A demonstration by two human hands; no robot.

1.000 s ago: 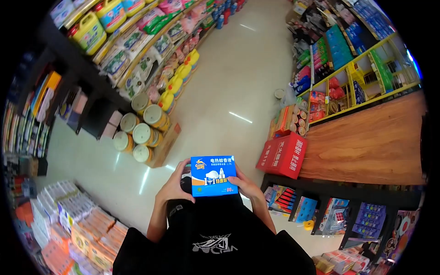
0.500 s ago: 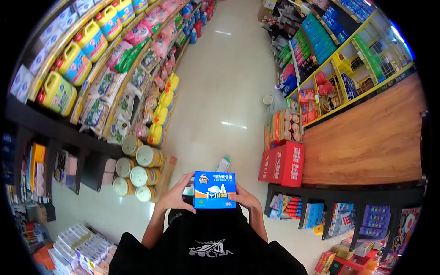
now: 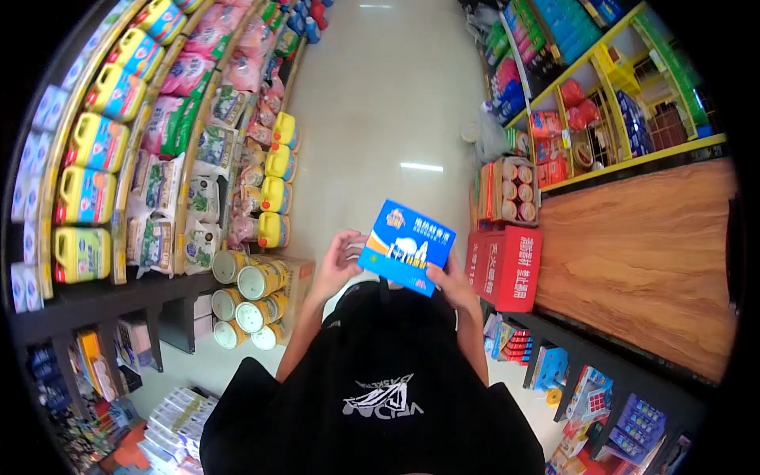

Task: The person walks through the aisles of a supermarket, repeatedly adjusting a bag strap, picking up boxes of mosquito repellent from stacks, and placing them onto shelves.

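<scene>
A blue box with white lettering and an orange stripe is held in front of my chest, tilted clockwise. My right hand grips its lower right edge, thumb on the printed face and the other fingers hidden behind. At the box's left edge is my left hand, its fingers curled and apart, with nothing visible in it. Whether its fingertips still touch the box is hard to tell.
Shelves on the left hold yellow jugs and bagged goods. Lidded tubs stand on the floor at their end. On the right are a red box, a wooden board and yellow racks.
The box has risen and turned from level to tilted. My left hand has loosened from its left side, while my right hand keeps hold. The view has moved forward along the aisle.
</scene>
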